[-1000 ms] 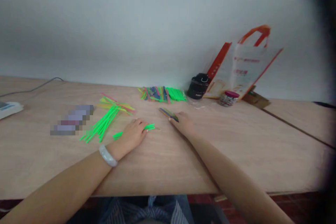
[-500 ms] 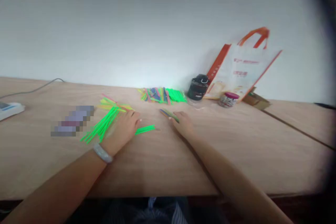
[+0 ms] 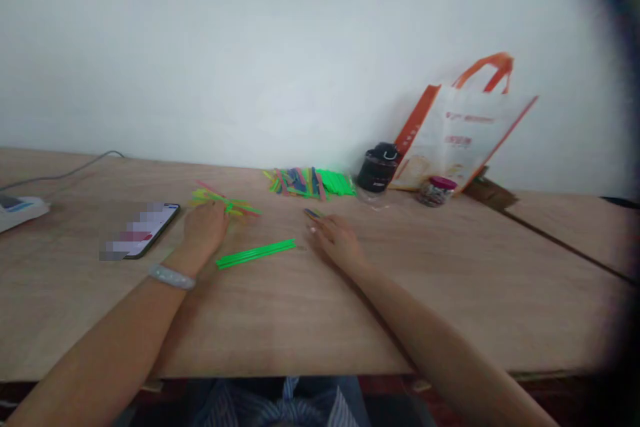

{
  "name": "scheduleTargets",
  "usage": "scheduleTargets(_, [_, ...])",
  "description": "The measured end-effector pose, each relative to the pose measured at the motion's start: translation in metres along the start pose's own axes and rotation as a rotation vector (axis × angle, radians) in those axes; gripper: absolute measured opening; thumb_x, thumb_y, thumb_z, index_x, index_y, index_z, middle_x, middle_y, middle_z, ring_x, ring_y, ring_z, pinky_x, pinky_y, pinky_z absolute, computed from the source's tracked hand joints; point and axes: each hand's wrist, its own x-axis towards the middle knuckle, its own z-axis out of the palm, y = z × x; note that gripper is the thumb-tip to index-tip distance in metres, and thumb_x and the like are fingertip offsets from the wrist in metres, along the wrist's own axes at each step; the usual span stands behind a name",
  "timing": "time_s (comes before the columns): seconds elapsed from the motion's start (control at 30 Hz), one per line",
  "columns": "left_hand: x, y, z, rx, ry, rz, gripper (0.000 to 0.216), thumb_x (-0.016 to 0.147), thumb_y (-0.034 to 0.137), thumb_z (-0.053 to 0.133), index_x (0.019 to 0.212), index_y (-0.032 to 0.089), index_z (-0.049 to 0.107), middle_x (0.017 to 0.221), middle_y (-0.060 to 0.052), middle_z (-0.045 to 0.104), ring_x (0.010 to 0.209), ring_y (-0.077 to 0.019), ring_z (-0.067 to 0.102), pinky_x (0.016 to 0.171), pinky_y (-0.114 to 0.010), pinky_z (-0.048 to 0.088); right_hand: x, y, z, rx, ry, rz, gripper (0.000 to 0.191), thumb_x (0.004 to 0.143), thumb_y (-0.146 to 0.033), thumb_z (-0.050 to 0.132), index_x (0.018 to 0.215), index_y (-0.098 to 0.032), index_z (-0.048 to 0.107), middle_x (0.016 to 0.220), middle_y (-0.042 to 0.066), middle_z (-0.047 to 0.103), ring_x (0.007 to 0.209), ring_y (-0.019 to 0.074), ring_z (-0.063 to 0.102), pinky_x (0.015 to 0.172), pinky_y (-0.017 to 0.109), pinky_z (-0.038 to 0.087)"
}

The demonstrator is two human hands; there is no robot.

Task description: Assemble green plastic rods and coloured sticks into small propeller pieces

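Observation:
My left hand (image 3: 203,225) lies palm down on the wooden table (image 3: 310,320), fingers loosely spread, its fingertips at a small heap of yellow, pink and green sticks (image 3: 227,203). A white bracelet (image 3: 171,276) is on that wrist. A short bundle of bright green sticks (image 3: 256,253) lies loose just right of that hand. My right hand (image 3: 336,237) rests further right, its fingers curled over a few dark coloured sticks (image 3: 313,213) whose tip pokes out past the fingertips.
A phone (image 3: 143,233) lies left of my left hand. At the wall are a pile of mixed coloured sticks (image 3: 310,182), a black jar (image 3: 377,167), a small lidded jar (image 3: 436,190) and an orange and white bag (image 3: 460,133). A white device (image 3: 20,208) with a cable sits far left.
My left hand has let go of the short green bundle and moved left and away to the mixed heap, now covering the long green sticks. My right hand has barely moved.

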Motion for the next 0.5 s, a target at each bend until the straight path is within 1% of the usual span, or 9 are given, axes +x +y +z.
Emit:
scheduleTargets(0.07, [-0.002, 0.01, -0.001, -0.115, 0.08, 0.091, 0.024, 0.09, 0.024, 0.041, 0.1, 0.012, 0.059, 0.098, -0.013, 0.063, 0.092, -0.0258, 0.061, 0.078, -0.035, 0.047, -0.001, -0.007, 0.001, 0.135, 0.026, 0.02, 0.03, 0.088, -0.035, 0.045, 0.102, -0.02, 0.066, 0.1, 0.009, 0.065, 0.096, 0.0214, 0.057, 0.088, 0.037, 0.044])
scheduleTargets(0.13, [-0.009, 0.025, -0.002, -0.235, 0.146, 0.24, 0.023, 0.091, 0.023, 0.042, 0.103, 0.014, 0.058, 0.1, -0.01, 0.062, 0.095, -0.023, 0.059, 0.082, -0.034, 0.046, -0.002, -0.016, 0.001, 0.313, -0.001, 0.089, 0.031, 0.088, -0.04, 0.044, 0.093, -0.02, 0.067, 0.094, 0.008, 0.066, 0.088, 0.0201, 0.059, 0.079, 0.034, 0.047])
scheduleTargets(0.23, [-0.026, 0.051, -0.002, -0.309, 0.171, 0.443, 0.021, 0.092, 0.023, 0.042, 0.104, 0.017, 0.058, 0.101, -0.007, 0.06, 0.095, -0.0194, 0.058, 0.086, -0.032, 0.045, -0.006, -0.031, 0.002, 0.559, -0.153, 0.212, 0.039, 0.088, -0.05, 0.042, 0.076, -0.02, 0.065, 0.074, 0.003, 0.064, 0.066, 0.0164, 0.058, 0.062, 0.029, 0.045])
scheduleTargets(0.3, [-0.037, 0.066, -0.001, -0.308, 0.144, 0.541, 0.019, 0.093, 0.022, 0.042, 0.102, 0.019, 0.058, 0.098, -0.006, 0.06, 0.091, -0.0184, 0.058, 0.084, -0.032, 0.046, -0.009, -0.038, 0.003, 0.688, -0.261, 0.221, 0.04, 0.085, -0.053, 0.046, 0.069, -0.02, 0.062, 0.064, 0.001, 0.06, 0.059, 0.0144, 0.054, 0.056, 0.026, 0.042])
scheduleTargets(0.4, [-0.047, 0.079, 0.004, -0.318, 0.091, 0.597, 0.019, 0.093, 0.02, 0.04, 0.098, 0.018, 0.058, 0.092, -0.005, 0.058, 0.084, -0.0177, 0.058, 0.076, -0.03, 0.048, -0.013, -0.042, 0.009, 0.863, -0.362, 0.245, 0.036, 0.081, -0.053, 0.053, 0.067, -0.02, 0.059, 0.061, -0.001, 0.057, 0.054, 0.0122, 0.05, 0.052, 0.024, 0.039])
scheduleTargets(0.5, [-0.049, 0.083, 0.011, -0.359, 0.082, 0.599, 0.02, 0.094, 0.018, 0.038, 0.096, 0.018, 0.057, 0.092, -0.005, 0.058, 0.083, -0.0169, 0.058, 0.075, -0.03, 0.049, -0.015, -0.04, 0.015, 0.98, -0.378, 0.314, 0.033, 0.077, -0.052, 0.058, 0.068, -0.02, 0.057, 0.06, -0.003, 0.056, 0.051, 0.0102, 0.048, 0.05, 0.023, 0.038])
